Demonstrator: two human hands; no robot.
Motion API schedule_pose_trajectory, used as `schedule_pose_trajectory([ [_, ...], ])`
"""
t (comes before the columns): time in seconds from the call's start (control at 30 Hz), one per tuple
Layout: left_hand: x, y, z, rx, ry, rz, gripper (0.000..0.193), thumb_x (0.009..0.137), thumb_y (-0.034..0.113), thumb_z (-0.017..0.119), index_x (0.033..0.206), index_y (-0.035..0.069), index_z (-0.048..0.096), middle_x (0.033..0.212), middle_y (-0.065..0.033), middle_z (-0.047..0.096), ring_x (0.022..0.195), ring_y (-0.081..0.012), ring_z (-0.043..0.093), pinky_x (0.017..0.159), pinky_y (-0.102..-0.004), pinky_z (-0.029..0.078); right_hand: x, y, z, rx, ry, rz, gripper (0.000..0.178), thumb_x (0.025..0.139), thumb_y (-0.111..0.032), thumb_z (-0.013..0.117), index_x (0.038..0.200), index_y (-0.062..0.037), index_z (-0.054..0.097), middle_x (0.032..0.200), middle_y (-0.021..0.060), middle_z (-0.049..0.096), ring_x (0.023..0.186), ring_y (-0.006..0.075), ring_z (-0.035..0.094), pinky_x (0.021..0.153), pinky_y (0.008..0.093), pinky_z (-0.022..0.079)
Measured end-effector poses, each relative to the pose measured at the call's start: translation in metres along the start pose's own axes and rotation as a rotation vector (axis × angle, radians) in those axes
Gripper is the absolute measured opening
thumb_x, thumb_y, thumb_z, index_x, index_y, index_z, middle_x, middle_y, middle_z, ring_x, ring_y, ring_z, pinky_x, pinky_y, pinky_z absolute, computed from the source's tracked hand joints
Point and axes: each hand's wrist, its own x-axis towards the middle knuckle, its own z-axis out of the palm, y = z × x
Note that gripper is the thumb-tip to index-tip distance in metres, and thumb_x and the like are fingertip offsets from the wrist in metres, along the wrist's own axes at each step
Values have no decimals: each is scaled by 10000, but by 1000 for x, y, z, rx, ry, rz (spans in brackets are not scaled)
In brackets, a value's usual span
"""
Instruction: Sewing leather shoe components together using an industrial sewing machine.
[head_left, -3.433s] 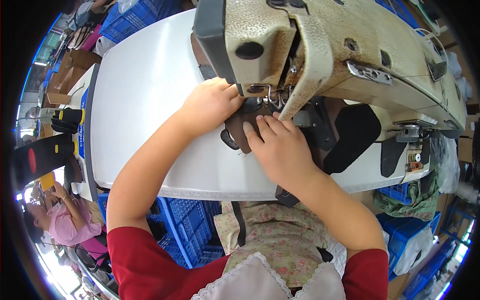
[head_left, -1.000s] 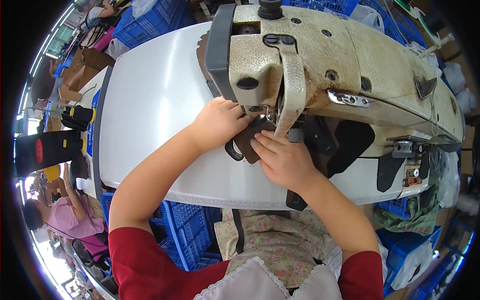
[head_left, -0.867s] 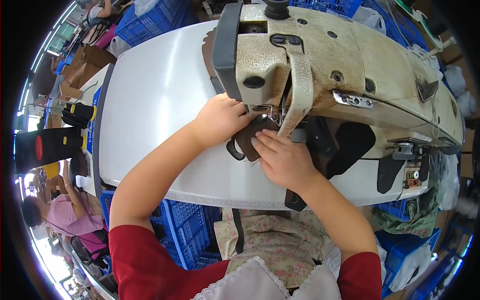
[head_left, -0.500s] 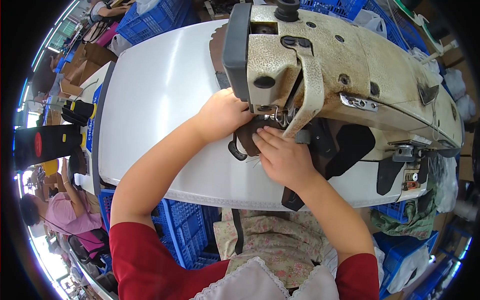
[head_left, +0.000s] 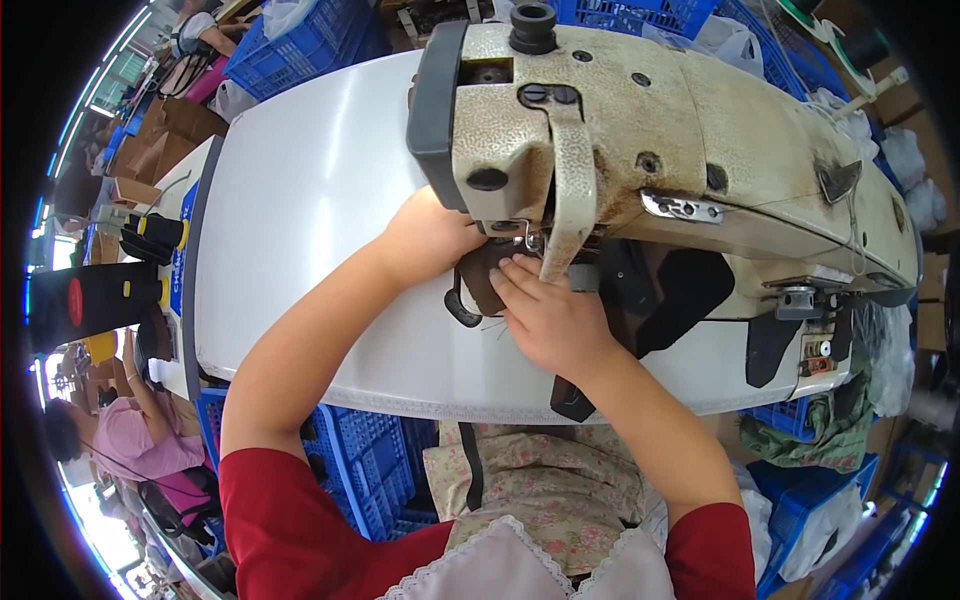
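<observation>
A dark brown, leather-like piece (head_left: 482,284) lies under the needle area of a cream sewing machine (head_left: 640,130). My left hand (head_left: 432,238) is closed at the piece's far left edge, its fingertips partly hidden by the machine head. My right hand (head_left: 556,318) lies with its fingers stretched out on the piece's right part, close to the metal presser foot (head_left: 533,241). A small black curved part (head_left: 461,307) sticks out at the piece's near left, and thin loose threads show beside it.
The white machine table (head_left: 310,200) spreads to the left. Black flat guards (head_left: 690,300) sit right of my right hand. Blue crates (head_left: 365,460) stand below the table and behind it. At the left are a black device (head_left: 95,300) and a person in pink (head_left: 150,435).
The view has shifted, so the machine appears farther left. The scalloped brown edge seen beyond the machine head is now hidden. Both hands remain at the dark brown piece.
</observation>
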Motion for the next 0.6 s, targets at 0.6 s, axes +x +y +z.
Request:
schedule_pose_trajectory([
  [0.6, -1, 86, 8, 465, -241, -176, 289, 793, 95, 604, 990, -113, 646, 1066, -337, 657, 884, -335, 696, 587, -355, 581, -8, 26, -51, -159, -113, -78, 208, 769, -82, 584, 950, -35, 675, 1019, 138, 660, 1097, 287, 595, 1030, 423, 439],
])
